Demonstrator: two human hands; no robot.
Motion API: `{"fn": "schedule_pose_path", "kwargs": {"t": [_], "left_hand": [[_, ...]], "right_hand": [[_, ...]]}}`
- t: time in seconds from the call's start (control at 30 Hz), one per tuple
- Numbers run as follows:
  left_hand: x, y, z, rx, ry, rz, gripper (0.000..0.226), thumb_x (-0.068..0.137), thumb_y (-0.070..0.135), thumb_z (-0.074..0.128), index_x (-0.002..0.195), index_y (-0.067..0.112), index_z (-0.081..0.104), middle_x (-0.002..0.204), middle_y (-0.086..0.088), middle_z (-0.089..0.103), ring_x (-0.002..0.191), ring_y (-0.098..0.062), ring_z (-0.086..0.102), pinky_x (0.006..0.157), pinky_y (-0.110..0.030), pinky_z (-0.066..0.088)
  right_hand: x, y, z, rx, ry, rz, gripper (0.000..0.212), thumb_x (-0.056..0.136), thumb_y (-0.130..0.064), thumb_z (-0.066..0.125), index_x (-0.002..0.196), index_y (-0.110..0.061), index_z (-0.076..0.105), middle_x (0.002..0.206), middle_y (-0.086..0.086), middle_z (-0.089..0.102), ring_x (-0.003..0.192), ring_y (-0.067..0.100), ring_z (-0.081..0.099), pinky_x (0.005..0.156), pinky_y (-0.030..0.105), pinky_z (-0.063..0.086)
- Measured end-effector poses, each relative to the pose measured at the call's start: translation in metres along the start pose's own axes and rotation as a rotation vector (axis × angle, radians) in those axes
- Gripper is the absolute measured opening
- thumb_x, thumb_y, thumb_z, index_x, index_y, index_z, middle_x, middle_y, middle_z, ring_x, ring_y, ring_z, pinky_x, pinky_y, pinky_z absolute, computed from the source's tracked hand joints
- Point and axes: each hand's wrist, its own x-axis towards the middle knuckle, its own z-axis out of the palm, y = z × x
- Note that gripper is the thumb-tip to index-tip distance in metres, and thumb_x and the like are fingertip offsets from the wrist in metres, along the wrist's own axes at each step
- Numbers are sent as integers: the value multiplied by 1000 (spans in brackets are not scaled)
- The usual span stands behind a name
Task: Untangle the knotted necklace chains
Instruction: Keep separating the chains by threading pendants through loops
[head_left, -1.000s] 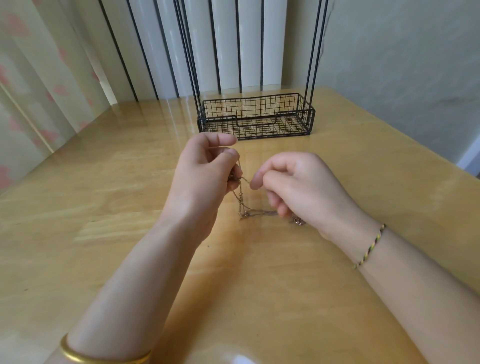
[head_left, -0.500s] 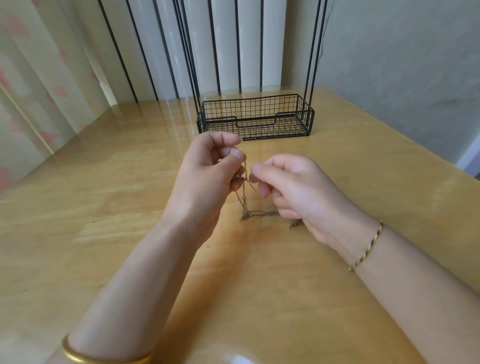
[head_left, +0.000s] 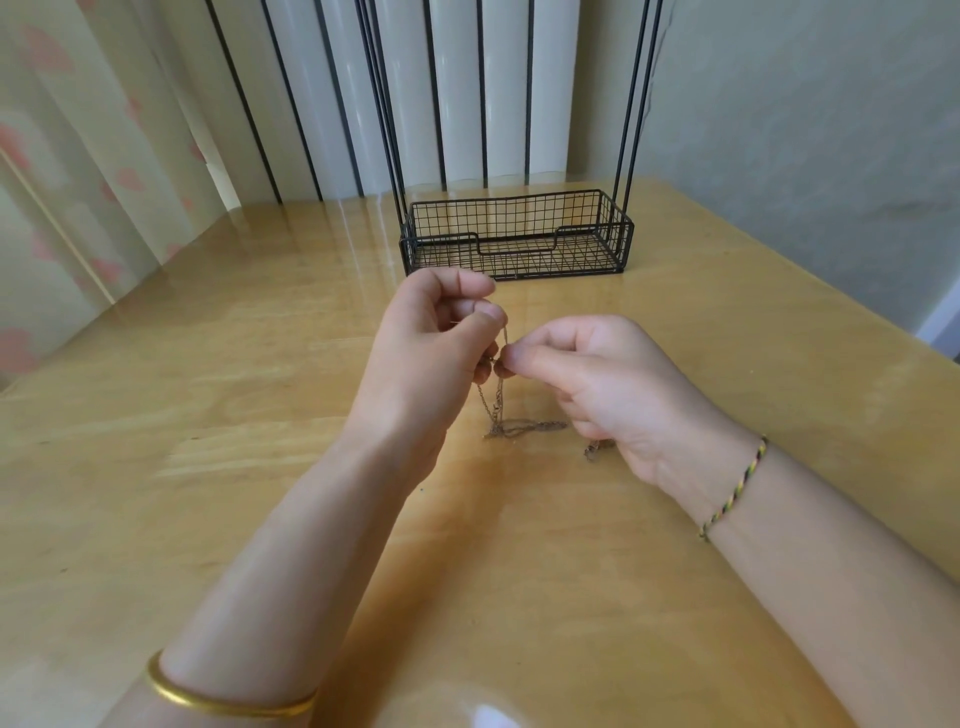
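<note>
I find both hands raised together over the middle of the worktop (head_left: 208, 415). The left hand (head_left: 426, 358) has thumb and forefinger curled, pinching the necklace chains (head_left: 498, 410). The right hand (head_left: 608, 384), at its three o'clock, pinches the same chains just beside it, and the two sets of fingertips all but touch.

From that pinch the strands hang toward six o'clock and reach the worktop. There a short run lies flat toward three o'clock, up to the right hand's lower fingers. A further bit of chain shows at the heel of the right hand, but I cannot tell whether it joins the rest. The knot itself is too fine to make out.

A black wire basket (head_left: 519, 239) stands at twelve o'clock, well apart from the hands, near the worktop's far edge. A gold bangle (head_left: 223, 701) sits on the left forearm at seven o'clock. A braided bracelet (head_left: 732, 488) circles the right wrist at four o'clock.
</note>
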Motion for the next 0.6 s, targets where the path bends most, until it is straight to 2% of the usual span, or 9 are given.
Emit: {"fn": "schedule_pose_path", "kwargs": {"t": [0.17,0.33,0.53,0.6], "left_hand": [[1,-3,-1,66,-38,-43,15,92,0,55,97,14,58,74,3,55,59,-7,53,60,-23,46],[1,-2,-2,41,-111,-153,17,91,-1,55,97,15,59,79,2,54,64,-8,51,63,-23,44],[1,-3,-1,94,-171,-214,17,88,-5,55,93,10,62,78,-2,56,60,-7,49,58,-21,42],[1,-3,-2,109,-157,-218,17,88,-5,55,90,11,62,77,-2,56,60,-7,48,59,-21,43]], "right_hand": [[4,5,0,38,118,-8,15,84,-12,63,70,-14,65,49,-10,51,33,-1,41,33,8,27],[8,6,-5,111,213,5,11,83,-12,61,73,-12,66,60,-3,59,33,-1,41,34,6,24],[8,4,-5,126,202,-31,16,88,-8,54,74,-13,59,70,2,66,33,-3,45,34,8,29],[8,4,-5,147,198,-23,16,90,-7,51,76,-12,57,72,4,67,31,-1,42,33,9,26]]}}
